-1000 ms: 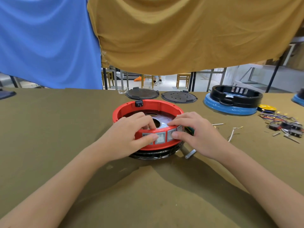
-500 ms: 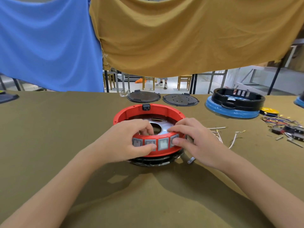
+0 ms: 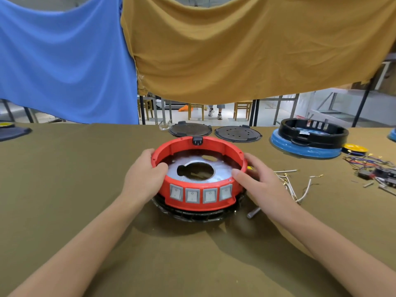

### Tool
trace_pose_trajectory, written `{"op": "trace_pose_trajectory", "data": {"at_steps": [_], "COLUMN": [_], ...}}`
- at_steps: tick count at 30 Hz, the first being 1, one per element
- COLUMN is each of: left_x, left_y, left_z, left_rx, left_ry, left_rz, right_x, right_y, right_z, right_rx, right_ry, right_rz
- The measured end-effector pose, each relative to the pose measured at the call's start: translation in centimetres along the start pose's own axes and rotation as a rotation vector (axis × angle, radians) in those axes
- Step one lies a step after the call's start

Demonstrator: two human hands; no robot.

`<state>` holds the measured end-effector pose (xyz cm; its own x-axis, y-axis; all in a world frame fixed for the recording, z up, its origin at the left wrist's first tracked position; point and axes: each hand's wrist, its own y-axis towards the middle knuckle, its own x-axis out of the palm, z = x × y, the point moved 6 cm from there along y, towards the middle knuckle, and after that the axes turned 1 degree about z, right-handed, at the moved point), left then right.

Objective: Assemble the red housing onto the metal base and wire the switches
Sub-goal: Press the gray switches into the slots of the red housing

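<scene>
The red ring housing [image 3: 214, 144] sits in the middle of the table on a dark round base [image 3: 192, 215], with a silver metal plate [image 3: 222, 172] and its centre hole showing inside. Several grey rocker switches [image 3: 191, 195] line its near wall. My left hand [image 3: 143, 176] grips the housing's left rim, thumb over the inner edge. On the right rim my right hand [image 3: 259, 185] holds on the same way, thumb on top.
Loose white wires [image 3: 293, 185] and a small metal rod [image 3: 254, 212] lie right of the housing. Two dark round lids [image 3: 190, 129] sit behind it. A black ring on a blue base [image 3: 308, 144] stands at back right, with coloured wires and switches [image 3: 377, 170] at the far right.
Both hands left the switch panel at the front and moved out to the housing's left and right rims. The switches, covered before, now show in full.
</scene>
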<state>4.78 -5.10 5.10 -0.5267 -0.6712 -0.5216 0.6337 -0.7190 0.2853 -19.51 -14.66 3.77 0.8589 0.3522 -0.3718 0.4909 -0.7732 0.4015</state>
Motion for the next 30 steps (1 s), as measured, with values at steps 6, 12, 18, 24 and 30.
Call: {"op": "trace_pose_trajectory", "data": {"at_steps": [6,12,18,24,30], "left_x": [-0.3,-0.1,-0.3,0.6,-0.5], "left_y": [-0.2,-0.3,0.0,0.0,1.3], "left_z": [0.6,0.5,0.2,-0.1,-0.7], "left_rx": [0.121,0.176,0.150,0.075,-0.043], "left_ry": [-0.376,-0.533,-0.557,-0.580,-0.599], "left_rz": [0.071,0.105,0.109,-0.005,0.018], "right_x": [-0.8,-0.8,-0.2,0.2,0.3], "right_y": [-0.5,-1.4,-1.9,-1.9,-2.3], "right_z": [-1.2,-2.1,-2.8,-2.5,-3.3], "right_rx": [-0.101,-0.172,-0.231,-0.222,-0.280], "right_ry": [0.095,-0.054,-0.195,-0.267,-0.328], "right_rz": [0.150,0.180,0.169,0.206,0.231]}}
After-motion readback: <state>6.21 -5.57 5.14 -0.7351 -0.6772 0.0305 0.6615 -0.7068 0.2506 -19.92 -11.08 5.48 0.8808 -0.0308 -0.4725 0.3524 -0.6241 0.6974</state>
